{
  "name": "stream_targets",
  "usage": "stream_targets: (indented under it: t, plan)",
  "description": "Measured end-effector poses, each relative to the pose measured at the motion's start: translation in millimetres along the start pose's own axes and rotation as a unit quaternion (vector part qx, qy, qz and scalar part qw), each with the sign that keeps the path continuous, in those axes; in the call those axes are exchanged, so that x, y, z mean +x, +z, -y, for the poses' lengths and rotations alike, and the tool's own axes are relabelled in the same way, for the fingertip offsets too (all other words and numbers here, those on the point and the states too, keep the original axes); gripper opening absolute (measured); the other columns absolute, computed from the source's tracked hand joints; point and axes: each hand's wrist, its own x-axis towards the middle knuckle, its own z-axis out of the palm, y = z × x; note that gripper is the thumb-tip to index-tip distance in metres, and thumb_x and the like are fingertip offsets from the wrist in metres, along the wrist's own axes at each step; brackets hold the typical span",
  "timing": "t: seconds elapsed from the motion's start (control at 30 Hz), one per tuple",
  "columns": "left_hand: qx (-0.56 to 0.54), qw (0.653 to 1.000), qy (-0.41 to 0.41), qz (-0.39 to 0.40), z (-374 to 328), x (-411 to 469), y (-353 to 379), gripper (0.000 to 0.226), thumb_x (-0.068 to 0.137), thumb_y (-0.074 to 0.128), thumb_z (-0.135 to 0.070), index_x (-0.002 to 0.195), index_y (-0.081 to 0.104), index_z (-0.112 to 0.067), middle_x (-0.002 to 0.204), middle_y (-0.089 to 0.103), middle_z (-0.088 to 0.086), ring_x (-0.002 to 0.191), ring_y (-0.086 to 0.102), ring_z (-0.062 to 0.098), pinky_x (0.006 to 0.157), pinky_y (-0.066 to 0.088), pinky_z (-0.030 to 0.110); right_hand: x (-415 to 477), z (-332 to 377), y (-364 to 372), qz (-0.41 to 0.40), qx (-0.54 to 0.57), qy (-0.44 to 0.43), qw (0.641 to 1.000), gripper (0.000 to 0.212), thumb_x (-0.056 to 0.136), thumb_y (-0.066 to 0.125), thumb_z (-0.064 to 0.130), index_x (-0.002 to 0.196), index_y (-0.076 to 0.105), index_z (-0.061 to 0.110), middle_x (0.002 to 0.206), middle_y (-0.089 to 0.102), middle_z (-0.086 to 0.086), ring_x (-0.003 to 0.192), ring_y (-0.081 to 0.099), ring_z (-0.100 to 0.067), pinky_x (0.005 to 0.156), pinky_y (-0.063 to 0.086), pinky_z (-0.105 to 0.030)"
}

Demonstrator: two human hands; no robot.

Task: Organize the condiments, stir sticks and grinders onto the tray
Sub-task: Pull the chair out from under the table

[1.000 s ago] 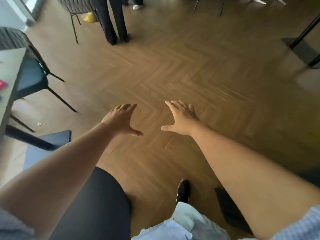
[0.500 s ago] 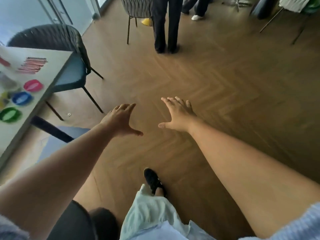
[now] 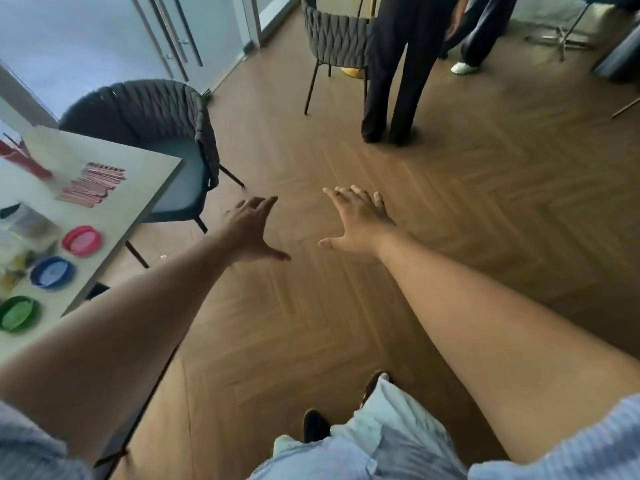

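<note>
My left hand (image 3: 251,230) and my right hand (image 3: 356,221) are stretched out in front of me over the wooden floor, fingers straight and spread, holding nothing. At the left edge stands a pale table (image 3: 138,188). On it lie a stack of pink stir sticks (image 3: 93,185), a red lid (image 3: 81,240), a blue lid (image 3: 51,271) and a green lid (image 3: 17,312). A red object (image 3: 24,161) and blurred clear containers (image 3: 24,230) sit farther left. No tray is visible.
A dark woven chair (image 3: 156,133) stands at the table's far corner. A second chair (image 3: 337,46) and two standing people, one in dark trousers (image 3: 394,81), are ahead. Open herringbone floor (image 3: 485,202) lies to the right.
The view has swung left and up, bringing more of the table and its lids and sticks into sight. Both hands stay outstretched and empty.
</note>
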Motion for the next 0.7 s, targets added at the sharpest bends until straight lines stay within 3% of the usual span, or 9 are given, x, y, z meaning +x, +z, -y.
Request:
stream_targets:
  t: [0.23,0.37,0.7]
  plan:
    - [0.003,0.998,-0.063,0.000,39,146,-24,0.141,0.053,0.074,-0.086,0.163,0.011,-0.025,0.163,0.029,0.005,0.147,0.032,0.030,0.116,0.036,0.048,177,-53,-30,0.010,-0.024,-0.062,0.998,0.115,0.074,0.071,0.073,0.160,0.007,0.032,0.167,0.016,0.003,0.155,0.007,-0.028,0.121,0.007,-0.063]
    - [-0.021,0.993,-0.119,0.009,60,225,-42,0.141,0.053,0.075,-0.086,0.163,0.011,-0.024,0.163,0.028,0.005,0.148,0.029,0.030,0.117,0.034,0.048,274,-74,-55,0.055,-0.060,-0.119,0.990,0.116,0.075,0.074,0.067,0.161,0.004,0.031,0.168,0.012,0.002,0.156,0.003,-0.028,0.121,0.005,-0.063]
    - [-0.082,0.969,-0.233,-0.005,140,366,-74,0.141,0.050,0.074,-0.087,0.162,0.013,-0.026,0.160,0.032,0.003,0.145,0.032,0.027,0.118,0.036,0.045,499,-71,-99,0.092,-0.096,-0.226,0.965,0.116,0.072,0.079,0.064,0.160,0.009,0.032,0.168,0.013,-0.001,0.155,0.006,-0.029,0.120,0.005,-0.066]
